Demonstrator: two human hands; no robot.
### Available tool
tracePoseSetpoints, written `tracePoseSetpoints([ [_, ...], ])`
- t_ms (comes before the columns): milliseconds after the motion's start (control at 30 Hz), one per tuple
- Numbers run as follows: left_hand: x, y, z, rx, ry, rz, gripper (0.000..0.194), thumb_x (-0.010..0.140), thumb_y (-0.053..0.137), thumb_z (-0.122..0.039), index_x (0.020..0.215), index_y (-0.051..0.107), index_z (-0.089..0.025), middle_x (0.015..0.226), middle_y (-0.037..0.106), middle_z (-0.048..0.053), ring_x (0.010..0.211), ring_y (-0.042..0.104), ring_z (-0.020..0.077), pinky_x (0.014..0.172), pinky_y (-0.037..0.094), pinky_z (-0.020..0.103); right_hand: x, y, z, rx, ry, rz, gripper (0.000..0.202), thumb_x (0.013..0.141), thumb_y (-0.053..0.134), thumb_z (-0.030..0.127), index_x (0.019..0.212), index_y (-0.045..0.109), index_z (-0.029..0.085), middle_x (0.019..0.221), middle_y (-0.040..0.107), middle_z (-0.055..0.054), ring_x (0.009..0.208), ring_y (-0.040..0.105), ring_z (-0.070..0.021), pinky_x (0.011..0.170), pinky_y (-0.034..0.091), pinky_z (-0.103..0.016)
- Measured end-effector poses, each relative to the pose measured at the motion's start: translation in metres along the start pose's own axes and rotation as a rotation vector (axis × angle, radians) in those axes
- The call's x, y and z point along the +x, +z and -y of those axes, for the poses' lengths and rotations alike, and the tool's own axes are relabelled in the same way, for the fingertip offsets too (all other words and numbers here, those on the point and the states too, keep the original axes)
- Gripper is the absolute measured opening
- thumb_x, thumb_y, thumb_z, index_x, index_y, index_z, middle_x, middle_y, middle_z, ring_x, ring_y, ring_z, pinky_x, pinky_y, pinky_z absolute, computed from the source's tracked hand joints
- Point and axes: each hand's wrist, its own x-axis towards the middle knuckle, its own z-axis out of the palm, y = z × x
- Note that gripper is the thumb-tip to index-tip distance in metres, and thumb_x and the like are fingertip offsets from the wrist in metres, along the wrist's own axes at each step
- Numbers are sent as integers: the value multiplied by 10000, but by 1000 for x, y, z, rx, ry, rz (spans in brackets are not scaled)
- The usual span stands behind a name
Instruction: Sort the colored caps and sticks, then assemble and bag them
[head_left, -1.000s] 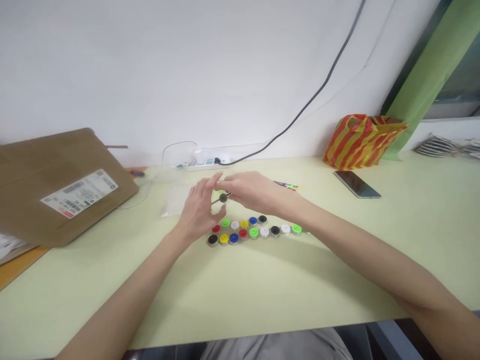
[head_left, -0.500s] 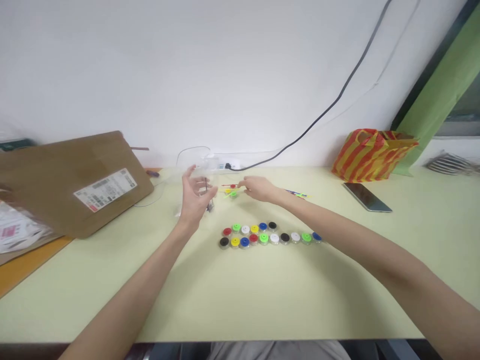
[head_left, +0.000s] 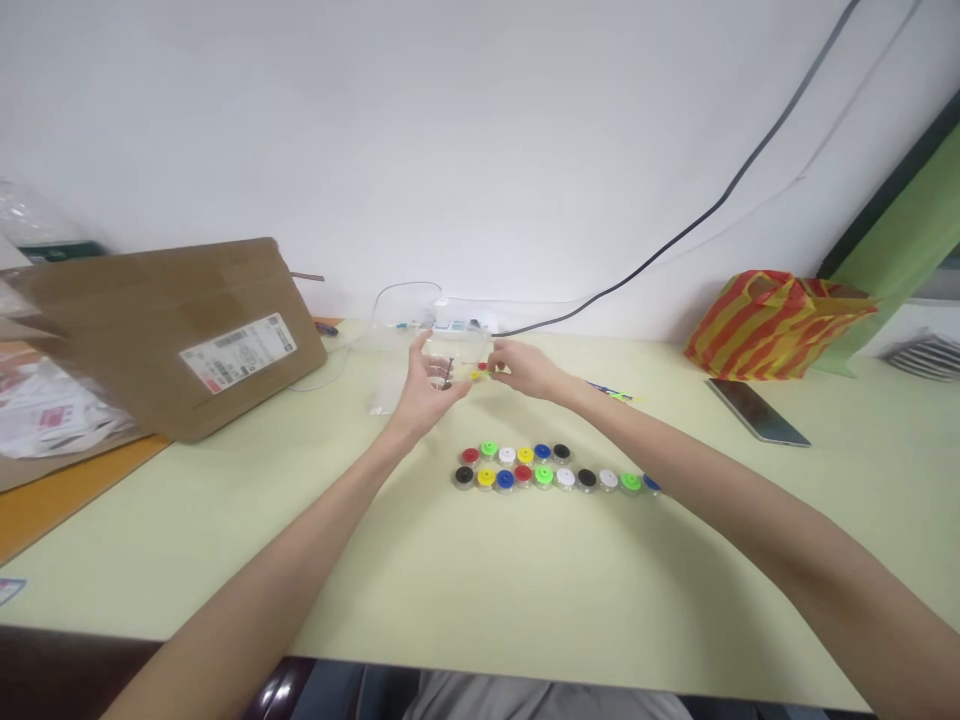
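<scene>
My left hand (head_left: pixel 429 390) is raised over the back of the table, its fingers and thumb curved round something see-through whose faint outline I cannot make out. Between thumb and fingers shows a thin black piece (head_left: pixel 449 372). My right hand (head_left: pixel 521 368) is close by with its fingertips pinched at a tiny green piece (head_left: pixel 491 373). Just left of those fingertips are a small red disc (head_left: pixel 482 366) and a yellow piece (head_left: pixel 475 376). Nearer me, two rows of small round pieces with coloured tops (head_left: pixel 544 477) and clear bodies stand on the table.
At left leans a brown cardboard mailer (head_left: pixel 165 300). Thin coloured sticks (head_left: pixel 611 391) lie beyond my right forearm. A phone (head_left: pixel 757 411) and a red-and-yellow striped bag (head_left: pixel 776 330) are at right. A black cable (head_left: pixel 660 245) runs down the wall to a white power strip (head_left: pixel 450 322).
The view has shifted slightly. My left hand has moved right, towards my right hand, and the black piece has moved with it. My right fingers have closed at the green piece.
</scene>
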Motion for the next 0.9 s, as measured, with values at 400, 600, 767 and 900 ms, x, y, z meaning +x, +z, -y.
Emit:
tracePoseSetpoints([
  [400, -20, 8, -19, 510, 337, 176, 936, 782, 670, -247, 1589, 199, -298, 1050, 527, 22, 913, 539, 195, 891, 485, 377, -54, -83, 20, 837, 179, -504, 218, 888, 670, 341, 926, 718, 132, 735, 711, -48, 663, 646, -151, 562, 490, -245],
  [600, -28, 13, -29, 565, 408, 210, 912, 798, 658, -254, 1585, 201, -290, 1089, 534, 38, 969, 540, 220, 927, 478, 403, -59, -88, 52, 577, -14, -279, 105, 878, 655, 152, 844, 754, 146, 800, 748, -33, 710, 662, -133, 657, 491, -249],
  [767, -27, 14, -29, 565, 446, 219, 904, 793, 662, -254, 1576, 210, -276, 1108, 530, 46, 993, 543, 230, 957, 473, 425, -56, -74, 60, 533, -37, -194, 180, 881, 603, 61, 861, 762, 142, 846, 763, -37, 763, 677, -144, 714, 487, -260],
  [900, -25, 14, -27, 599, 481, 231, 902, 810, 679, -289, 1579, 209, -269, 1111, 540, 53, 976, 549, 232, 951, 477, 429, -55, -73, 57, 419, 55, -266, 203, 879, 582, 34, 860, 751, 145, 849, 760, -40, 768, 671, -148, 745, 480, -272],
])
